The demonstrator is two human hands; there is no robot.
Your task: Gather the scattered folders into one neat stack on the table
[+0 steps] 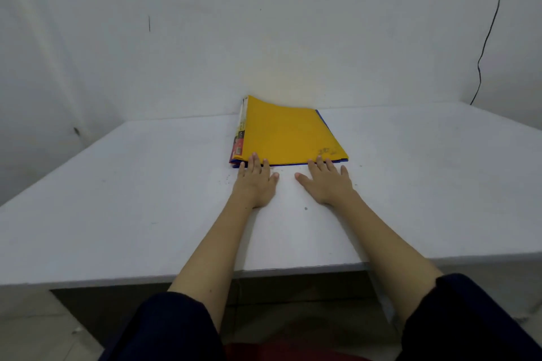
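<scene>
A white wall [205, 38] fills the upper half of the view, and a thin black cable [489, 35] hangs down it at about 2 o'clock. Below it the pale grey table [117, 199] spreads wide, with its near edge toward 6 o'clock. The stack of folders [289, 135] lies near the middle of the table, at 12 o'clock from the hands, with its far edge touching the wall. A yellow folder [281, 132] is on top, and a blue folder edge [321, 117] shows under it at the right side and along the near side. Both arms reach forward from dark sleeves [164, 328]. The left hand [255, 182] lies flat and open on the table, fingers touching the near left corner of the stack. The right hand [328, 182] is also flat and open, fingertips at the near right edge, gripping nothing
</scene>
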